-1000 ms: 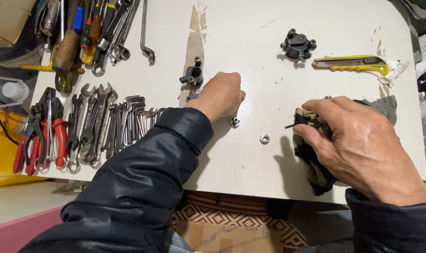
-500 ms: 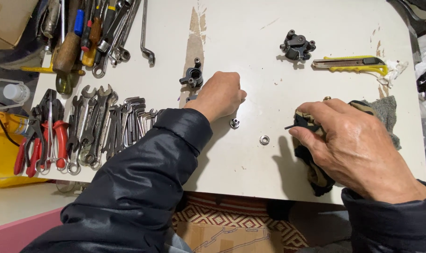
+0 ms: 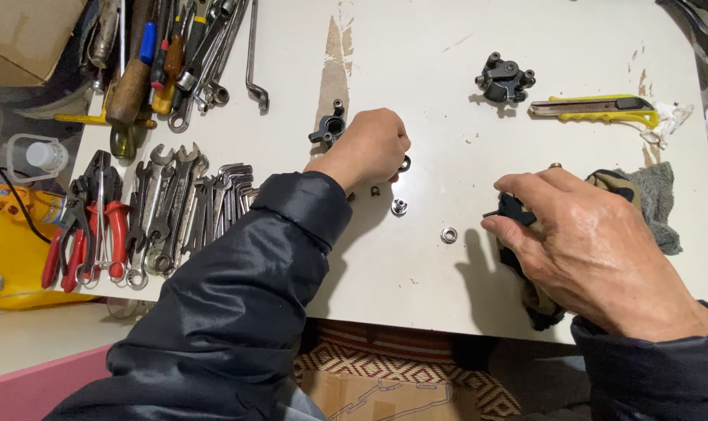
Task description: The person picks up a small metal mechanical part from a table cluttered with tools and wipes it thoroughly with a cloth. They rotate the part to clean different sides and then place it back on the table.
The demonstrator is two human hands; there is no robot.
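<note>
Pinching a small dark metal ring (image 3: 404, 164) at its fingertips, the left hand (image 3: 367, 148) is curled shut just beside the black cast bracket (image 3: 330, 129); a light, steady pinch seems wise. The right hand (image 3: 595, 249) presses closed on a dark rag (image 3: 525, 257) around a black hex key (image 3: 496, 212), with two silver nuts (image 3: 399, 206) between the hands on the white table (image 3: 416, 47).

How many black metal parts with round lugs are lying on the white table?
2. One black part lies just left of the left hand, partly covered by it. The other black part lies near the yellow utility knife. The hand may hide more.
</note>
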